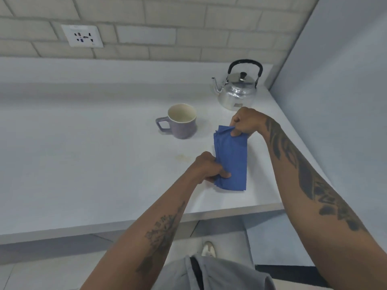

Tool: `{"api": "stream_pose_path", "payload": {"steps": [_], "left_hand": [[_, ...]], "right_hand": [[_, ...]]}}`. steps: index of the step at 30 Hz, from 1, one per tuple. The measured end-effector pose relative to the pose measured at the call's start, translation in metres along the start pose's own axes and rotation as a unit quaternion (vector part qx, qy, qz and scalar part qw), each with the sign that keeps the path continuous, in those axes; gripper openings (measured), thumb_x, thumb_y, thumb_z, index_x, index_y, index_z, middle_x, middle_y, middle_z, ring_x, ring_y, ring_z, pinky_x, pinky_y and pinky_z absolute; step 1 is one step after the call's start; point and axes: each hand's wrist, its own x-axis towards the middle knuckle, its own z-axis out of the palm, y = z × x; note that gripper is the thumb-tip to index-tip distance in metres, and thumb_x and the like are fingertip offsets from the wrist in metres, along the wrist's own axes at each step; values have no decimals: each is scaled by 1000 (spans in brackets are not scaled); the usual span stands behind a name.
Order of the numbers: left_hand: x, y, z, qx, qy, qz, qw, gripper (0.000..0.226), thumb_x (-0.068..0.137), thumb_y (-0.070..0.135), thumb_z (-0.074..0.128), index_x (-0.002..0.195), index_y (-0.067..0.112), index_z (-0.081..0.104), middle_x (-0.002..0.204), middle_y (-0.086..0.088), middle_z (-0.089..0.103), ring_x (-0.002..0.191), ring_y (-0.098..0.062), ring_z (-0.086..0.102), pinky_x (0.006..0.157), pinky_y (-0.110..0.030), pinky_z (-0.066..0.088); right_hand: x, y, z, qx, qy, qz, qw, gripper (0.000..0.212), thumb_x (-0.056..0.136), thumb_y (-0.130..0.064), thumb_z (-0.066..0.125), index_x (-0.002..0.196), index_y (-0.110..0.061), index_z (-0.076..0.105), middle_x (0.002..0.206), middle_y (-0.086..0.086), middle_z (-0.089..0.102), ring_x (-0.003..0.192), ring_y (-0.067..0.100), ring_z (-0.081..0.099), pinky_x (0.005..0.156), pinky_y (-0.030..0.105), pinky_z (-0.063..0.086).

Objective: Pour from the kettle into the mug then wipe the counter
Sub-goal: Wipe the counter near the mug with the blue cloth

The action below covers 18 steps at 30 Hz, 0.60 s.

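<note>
Wiping is in hand; our left hand [206, 166] and right hand [244, 122] pinch the blue cloth [231, 162] near the counter's [83, 153] front edge; next we press it flat.

kitchen corner, white counter [83, 164], brick-pattern tile backsplash [167, 28], wall socket [82, 36], steel kettle [237, 91], purple mug [180, 122]

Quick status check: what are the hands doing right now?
Left hand and right hand both grip the blue cloth above the counter. Kettle upright, untouched. Mug nearby, clear.
</note>
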Motion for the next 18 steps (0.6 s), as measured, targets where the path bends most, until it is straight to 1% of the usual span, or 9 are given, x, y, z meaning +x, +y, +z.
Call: {"api": "stream_pose_path", "payload": {"steps": [2, 4, 6, 8, 10, 12, 14, 17, 18], "left_hand": [[9, 3, 14, 23, 22, 8, 999, 54, 63, 22, 86, 106, 0, 62, 104, -10, 69, 94, -28, 69, 84, -39, 58], [15, 5, 21, 65, 53, 18, 996, 38, 70, 21, 81, 95, 3, 58, 94, -9, 64, 85, -25, 65, 74, -33, 55], [19, 4, 22, 100, 78, 25, 992, 27, 71, 17, 77, 83, 6, 56, 89, -12, 67, 77, -25, 65, 71, -32, 53], [23, -1, 18, 130, 108, 40, 985, 17, 71, 15, 72, 78, 8, 59, 86, -12, 69, 79, -27, 69, 68, -32, 54], [19, -10, 8, 162, 152, 71, 973, 11, 74, 17, 65, 84, 13, 64, 88, -4, 66, 86, -27, 67, 68, -30, 50], [11, -26, -10, 184, 213, 122, 952, 21, 82, 21, 61, 102, 23, 66, 104, 2, 66, 96, -22, 64, 79, -29, 49], [-1, -46, -34, 192, 268, 194, 924, 21, 86, 20, 63, 106, 25, 65, 107, 5, 67, 95, -16, 65, 84, -33, 52], [-17, -83, -74, 192, 329, 262, 886, 24, 85, 14, 66, 107, 24, 67, 109, 5, 67, 95, -14, 64, 85, -36, 54], [-22, -96, -86, 198, 345, 260, 880, 26, 85, 14, 65, 109, 24, 67, 113, 5, 67, 101, -15, 63, 88, -36, 53]], "right_hand": [[9, 11, 5, -44, 28, 9, 999, 31, 77, 0, 65, 105, 15, 66, 92, 21, 66, 78, 26, 56, 72, 37, 56], [16, 17, 12, -62, 57, 5, 996, 32, 78, 0, 63, 106, 15, 66, 106, 26, 68, 85, 29, 60, 85, 44, 55], [24, 24, 22, -38, 79, 0, 996, 29, 77, 2, 59, 103, 10, 68, 110, 22, 69, 101, 34, 64, 80, 39, 54], [29, 31, 36, 18, 106, 1, 994, 29, 78, 3, 55, 104, 0, 70, 114, 14, 67, 110, 30, 61, 77, 27, 46], [31, 36, 53, 43, 136, -8, 990, 37, 82, 1, 54, 115, -9, 65, 124, 11, 59, 120, 28, 53, 88, 28, 44], [26, 39, 72, 36, 172, -22, 984, 42, 86, -3, 53, 127, -12, 59, 132, 9, 52, 128, 27, 42, 99, 33, 40], [17, 41, 89, 38, 207, -52, 976, 38, 89, -7, 49, 126, -11, 59, 129, 7, 53, 128, 28, 41, 97, 32, 38], [1, 45, 113, 9, 245, -92, 965, 25, 90, -12, 47, 108, -9, 64, 104, 5, 60, 111, 34, 55, 82, 33, 41], [-3, 47, 120, 1, 244, -93, 965, 26, 92, -13, 48, 113, -8, 62, 111, 7, 61, 113, 35, 54, 87, 36, 42]]}}
